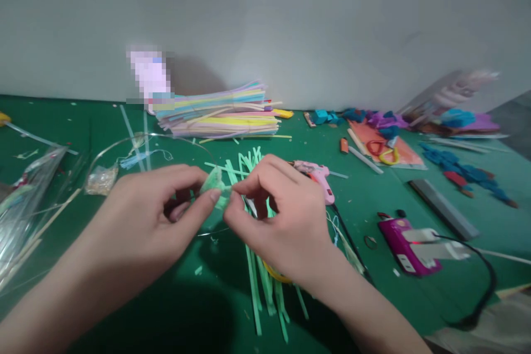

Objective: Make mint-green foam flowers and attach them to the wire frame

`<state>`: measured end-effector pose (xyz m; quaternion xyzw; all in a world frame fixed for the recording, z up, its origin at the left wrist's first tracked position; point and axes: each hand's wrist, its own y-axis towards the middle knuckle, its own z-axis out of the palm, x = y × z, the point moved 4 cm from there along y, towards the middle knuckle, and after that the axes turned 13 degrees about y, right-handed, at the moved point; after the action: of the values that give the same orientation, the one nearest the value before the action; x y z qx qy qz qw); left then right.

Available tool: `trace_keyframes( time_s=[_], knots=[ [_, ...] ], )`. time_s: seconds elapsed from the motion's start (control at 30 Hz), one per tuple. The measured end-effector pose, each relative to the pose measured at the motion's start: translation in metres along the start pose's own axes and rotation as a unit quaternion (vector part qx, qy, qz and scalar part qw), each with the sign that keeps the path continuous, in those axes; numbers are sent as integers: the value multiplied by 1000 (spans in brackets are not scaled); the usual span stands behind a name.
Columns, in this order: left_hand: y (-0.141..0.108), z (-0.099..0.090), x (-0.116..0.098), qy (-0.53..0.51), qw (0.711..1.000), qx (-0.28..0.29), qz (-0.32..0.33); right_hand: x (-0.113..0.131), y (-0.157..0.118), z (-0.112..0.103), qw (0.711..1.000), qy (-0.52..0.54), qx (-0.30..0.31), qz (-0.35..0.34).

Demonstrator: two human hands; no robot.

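Between my two hands is a small light green fuzzy piece (pixel 214 180). My left hand (pixel 160 215) pinches it between thumb and forefinger. From the other side, the thumb and forefinger of my right hand (pixel 282 213) are pinched at its right edge. Under my right hand lies a bunch of light green strips (pixel 253 271), spread on the green table (pixel 186 310). A pink glue gun (pixel 317 174) lies just behind my right hand, partly hidden by it.
Bundled pastel strips (pixel 219 113) lie along the wall beside a pixelated upright object (pixel 151 74). Clear plastic bags (pixel 25 210) are at the left. Scissors (pixel 388 154), a grey block (pixel 443 207) and a magenta device (pixel 409 246) with a black cable are at the right.
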<state>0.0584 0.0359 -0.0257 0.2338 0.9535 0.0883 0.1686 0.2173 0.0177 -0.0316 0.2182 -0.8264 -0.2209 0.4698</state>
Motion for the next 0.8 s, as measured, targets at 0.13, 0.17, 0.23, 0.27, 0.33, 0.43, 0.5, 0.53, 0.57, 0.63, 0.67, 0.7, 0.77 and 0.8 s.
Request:
trace_keyframes(
  time_s=[0.13, 0.17, 0.23, 0.27, 0.33, 0.43, 0.5, 0.53, 0.57, 0.63, 0.67, 0.7, 0.77, 0.8],
  knots=[
    [-1, 2, 1, -5, 1000, -2, -22, 11, -12, 10, 982, -150, -15, -111],
    [-1, 2, 2, -8, 1000, 0, -28, 12, -15, 12, 976, -178, -23, -126],
    [-1, 2, 2, -20, 999, 0, -41, 15, -20, 17, 965, -213, -41, -147],
    [-1, 2, 2, -29, 998, 2, -50, 16, -21, 19, 962, -223, -46, -153],
    [-1, 1, 3, -49, 997, 2, -68, 18, -24, 22, 959, -225, -55, -164],
    [0, -1, 5, -86, 993, 3, -86, 19, -26, 24, 961, -210, -64, -166],
    [0, -2, 6, -109, 990, 9, -93, 19, -28, 25, 962, -209, -63, -161],
    [0, -2, 6, -115, 989, 12, -96, 18, -29, 26, 962, -214, -63, -160],
    [0, -2, 6, -116, 988, 11, -97, 18, -30, 28, 960, -220, -66, -162],
    [0, -4, 6, -111, 989, 3, -96, 18, -32, 30, 954, -236, -76, -168],
    [0, -5, 6, -108, 990, -4, -94, 18, -33, 31, 951, -244, -79, -171],
    [0, -6, 6, -105, 990, -12, -92, 19, -34, 31, 949, -249, -79, -174],
    [0, -9, 7, -96, 991, -22, -94, 21, -32, 27, 950, -245, -69, -181],
    [0, -10, 8, -92, 991, -26, -97, 23, -29, 22, 953, -231, -65, -183]
  ],
)
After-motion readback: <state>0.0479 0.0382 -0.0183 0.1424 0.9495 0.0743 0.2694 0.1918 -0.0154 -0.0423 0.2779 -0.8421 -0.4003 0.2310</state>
